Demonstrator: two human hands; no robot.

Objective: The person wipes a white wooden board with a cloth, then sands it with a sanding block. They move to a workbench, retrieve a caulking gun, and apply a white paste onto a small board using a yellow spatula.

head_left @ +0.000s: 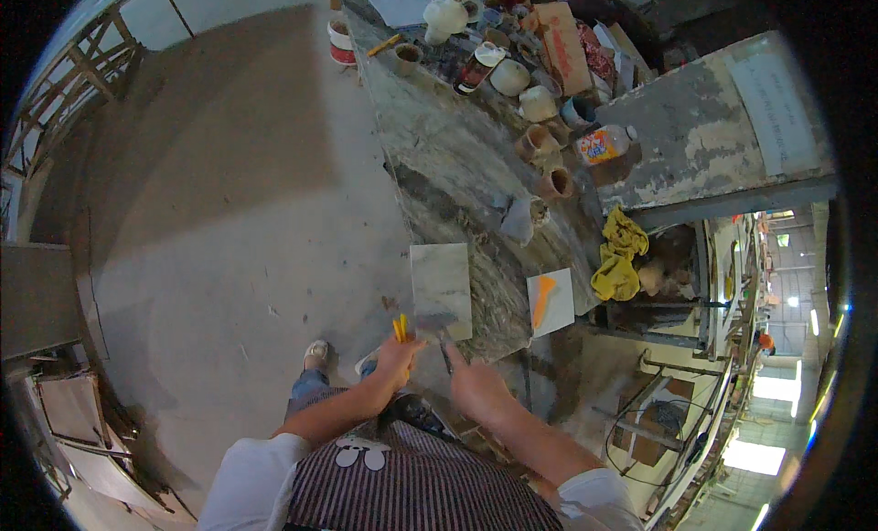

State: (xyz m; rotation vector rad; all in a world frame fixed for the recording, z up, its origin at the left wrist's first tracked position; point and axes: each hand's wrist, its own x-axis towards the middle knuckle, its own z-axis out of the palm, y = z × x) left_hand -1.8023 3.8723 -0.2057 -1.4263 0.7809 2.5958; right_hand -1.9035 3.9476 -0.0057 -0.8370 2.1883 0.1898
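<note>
Left hand point(395, 355): fingers pinched around a small yellow-orange handled tool point(401, 327), which sticks up out of the fist just off the near left corner of the pale grey marble slab tile point(441, 289). Right hand point(476, 389): fingers curled on a thin dark metal tool point(445, 354), index laid along it, tip pointing at the tile's near edge. Can't tell if either tool tip actually touches the tile.

Tile lies flat at the near end of the long veined stone bench point(448, 156), its near edge at the bench's front edge, directly ahead of both hands.

Just right of it, apart: a white square sheet with an orange wedge shape on it point(551, 301). Past that, at the bench's right edge, a crumpled yellow cloth point(620, 257). Mid-bench: a grey crumpled rag point(519, 218), then several small clay cups point(540, 147) in a loose row. Near them a clear plastic bottle with an orange label point(604, 144) lying on its side. Far end is cluttered: white round jar point(445, 14), cardboard box point(562, 42), other pots too small to make out.

Bare concrete floor point(229, 183) to the left. Person wears a striped apron; one shoe visible below the left hand.
</note>
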